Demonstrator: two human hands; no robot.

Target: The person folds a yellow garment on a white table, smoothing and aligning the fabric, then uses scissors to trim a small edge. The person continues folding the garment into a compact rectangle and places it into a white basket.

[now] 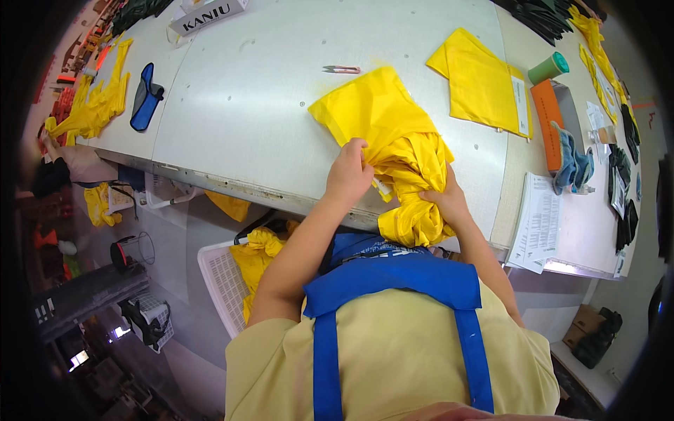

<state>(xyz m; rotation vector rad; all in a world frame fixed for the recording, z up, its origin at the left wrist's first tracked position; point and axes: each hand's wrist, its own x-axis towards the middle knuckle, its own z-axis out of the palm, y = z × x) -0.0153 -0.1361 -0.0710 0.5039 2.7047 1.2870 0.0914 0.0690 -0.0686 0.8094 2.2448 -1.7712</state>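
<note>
A bunched yellow garment (404, 137) of thin, shiny cloth lies over the near edge of the white table, its far end spread flat and its near end crumpled. My left hand (350, 170) is closed at its left side, fingers curled against the cloth. Gripping the crumpled folds on the right is my right hand (448, 201), its thumb on top and the other fingers partly hidden by cloth. A small white tag shows among the folds between my hands. Beyond the garment lie thread snips (341, 69).
Folded yellow pieces (481, 84) lie to the right, near a green thread cone (548, 68), an orange box (545, 126) and paper sheets (535, 221). A white basket (219, 281) with yellow cloth stands below the table (239, 126). Another person sits at far left.
</note>
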